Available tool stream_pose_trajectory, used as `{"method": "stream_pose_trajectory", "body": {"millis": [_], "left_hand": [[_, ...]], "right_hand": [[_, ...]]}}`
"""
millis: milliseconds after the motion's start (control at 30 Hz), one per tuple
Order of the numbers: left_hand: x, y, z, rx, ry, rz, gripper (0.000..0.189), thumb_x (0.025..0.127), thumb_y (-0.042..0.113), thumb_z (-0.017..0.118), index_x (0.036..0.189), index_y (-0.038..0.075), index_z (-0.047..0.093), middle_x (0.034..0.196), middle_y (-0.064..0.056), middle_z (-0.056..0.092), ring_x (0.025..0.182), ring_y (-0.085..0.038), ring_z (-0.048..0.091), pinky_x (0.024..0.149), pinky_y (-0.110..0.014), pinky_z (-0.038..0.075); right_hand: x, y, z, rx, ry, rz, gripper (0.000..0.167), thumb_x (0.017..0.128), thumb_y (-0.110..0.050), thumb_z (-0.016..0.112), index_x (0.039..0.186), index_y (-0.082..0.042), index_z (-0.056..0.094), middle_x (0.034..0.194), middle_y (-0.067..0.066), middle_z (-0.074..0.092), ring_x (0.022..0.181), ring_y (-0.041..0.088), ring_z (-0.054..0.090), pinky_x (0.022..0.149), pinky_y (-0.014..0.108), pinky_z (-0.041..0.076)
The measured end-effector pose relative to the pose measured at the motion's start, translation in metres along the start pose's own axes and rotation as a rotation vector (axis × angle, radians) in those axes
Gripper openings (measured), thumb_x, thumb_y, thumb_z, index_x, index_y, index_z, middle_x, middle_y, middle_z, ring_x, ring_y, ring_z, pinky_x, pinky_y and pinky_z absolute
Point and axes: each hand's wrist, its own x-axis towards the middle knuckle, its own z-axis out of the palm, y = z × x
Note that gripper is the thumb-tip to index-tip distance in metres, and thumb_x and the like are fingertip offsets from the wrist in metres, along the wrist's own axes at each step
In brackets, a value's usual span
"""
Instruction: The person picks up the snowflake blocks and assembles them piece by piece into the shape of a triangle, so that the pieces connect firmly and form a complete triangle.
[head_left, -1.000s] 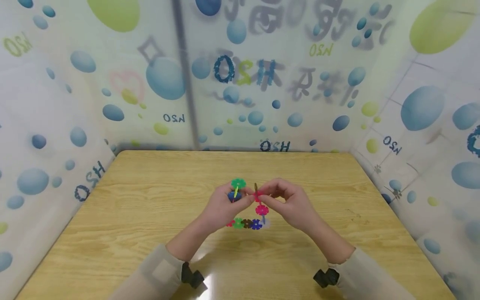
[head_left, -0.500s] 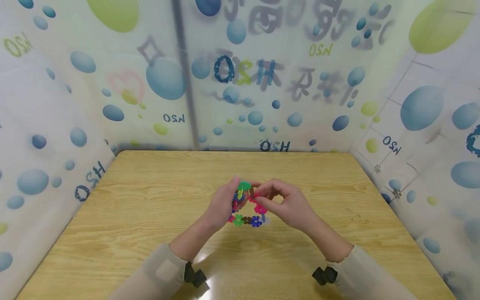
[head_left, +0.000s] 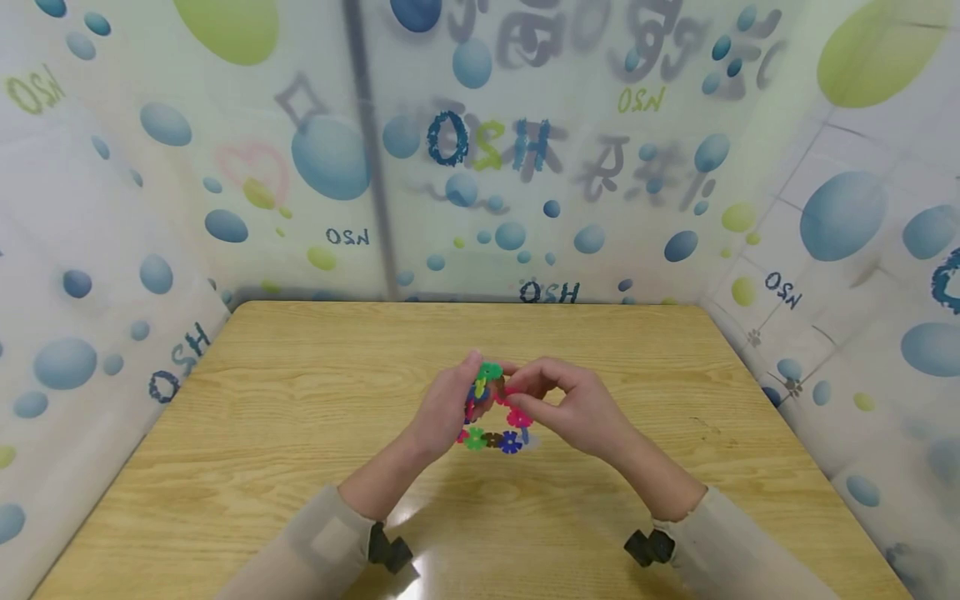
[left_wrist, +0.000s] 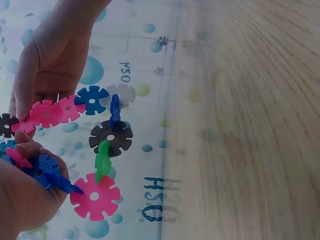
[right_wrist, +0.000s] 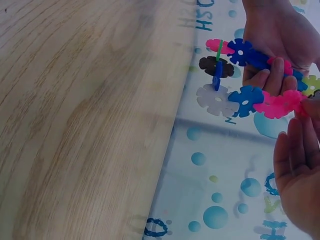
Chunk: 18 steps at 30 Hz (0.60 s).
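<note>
Both hands hold a loop of interlocking snowflake discs (head_left: 511, 442) above the table. My left hand (head_left: 437, 417) grips its left side, where blue and pink discs lie along the fingers. A green disc (head_left: 490, 372) and a yellow one stand at the top of that side. My right hand (head_left: 581, 412) pinches a pink disc between thumb and fingertips, beside a brown disc (head_left: 500, 385) close to the green one. In the left wrist view, a large pink disc (left_wrist: 95, 207) hangs at the lower corner. A clear disc (right_wrist: 207, 100) shows at the opposite corner in the right wrist view.
A wood-grain table (head_left: 300, 358) lies beneath the hands. White curtains (head_left: 480, 233) printed with blue and green bubbles stand behind and at both sides. Black wrist cameras (head_left: 390, 547) sit at the cuffs.
My left hand has turned, thumb now raised, bringing the green disc rightward to the brown disc. The brown disc has tilted, and the loop's lower row has risen slightly. My right hand keeps its pinch.
</note>
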Motion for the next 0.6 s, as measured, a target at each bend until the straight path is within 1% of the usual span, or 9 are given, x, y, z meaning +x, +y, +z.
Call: {"method": "stream_pose_trajectory", "body": {"millis": [33,100,233,433,500,600], "left_hand": [[-0.0001,-0.0002,-0.0001,0.003,0.001,-0.009,0.077,0.117,0.058,0.018,0.127,0.010,0.078,0.071,-0.004,0.052,0.061,-0.018,0.045,0.063,-0.028,0.039],[-0.0002,-0.0004,-0.0006,0.012,0.000,-0.026,0.077,0.117,0.058,0.018,0.129,0.010,0.077,0.071,-0.005,0.052,0.062,-0.019,0.046,0.064,-0.028,0.040],[0.0007,-0.0011,-0.0009,0.025,0.001,-0.034,0.079,0.117,0.058,0.016,0.129,0.010,0.078,0.070,-0.006,0.051,0.062,-0.022,0.046,0.065,-0.029,0.041],[0.0009,-0.0010,-0.0016,0.029,0.000,-0.010,0.075,0.118,0.056,0.018,0.123,0.013,0.079,0.067,-0.006,0.048,0.060,-0.037,0.042,0.060,-0.028,0.038],[0.0011,-0.0010,-0.0018,0.029,-0.003,-0.001,0.073,0.118,0.056,0.019,0.123,0.014,0.079,0.067,-0.006,0.048,0.060,-0.037,0.042,0.059,-0.027,0.037],[0.0011,-0.0012,-0.0019,0.031,-0.004,0.008,0.072,0.118,0.054,0.020,0.125,0.015,0.079,0.067,-0.006,0.049,0.058,-0.030,0.043,0.058,-0.027,0.037]], "right_hand": [[-0.0002,0.0000,0.0000,0.000,-0.001,0.003,0.013,0.099,-0.011,0.082,0.110,-0.018,0.079,0.101,-0.004,0.079,0.088,0.012,0.070,0.080,0.028,0.060],[-0.0004,-0.0004,0.0000,0.001,-0.002,0.009,0.013,0.099,-0.012,0.082,0.109,-0.018,0.079,0.100,-0.005,0.078,0.088,0.012,0.070,0.079,0.028,0.060],[-0.0004,-0.0004,-0.0003,-0.004,-0.005,0.007,0.012,0.099,-0.012,0.083,0.109,-0.018,0.079,0.100,-0.005,0.078,0.087,0.013,0.069,0.077,0.028,0.059],[0.0001,0.0018,-0.0003,-0.015,-0.009,0.009,0.012,0.100,-0.012,0.082,0.109,-0.019,0.080,0.099,-0.006,0.077,0.088,0.012,0.069,0.078,0.028,0.059],[0.0001,0.0020,-0.0002,-0.021,-0.010,0.015,0.012,0.100,-0.013,0.082,0.109,-0.020,0.080,0.099,-0.006,0.077,0.088,0.011,0.069,0.077,0.027,0.059],[0.0002,0.0011,-0.0003,-0.021,-0.011,0.021,0.013,0.099,-0.013,0.083,0.109,-0.020,0.080,0.100,-0.007,0.077,0.087,0.013,0.068,0.075,0.027,0.058]]}}
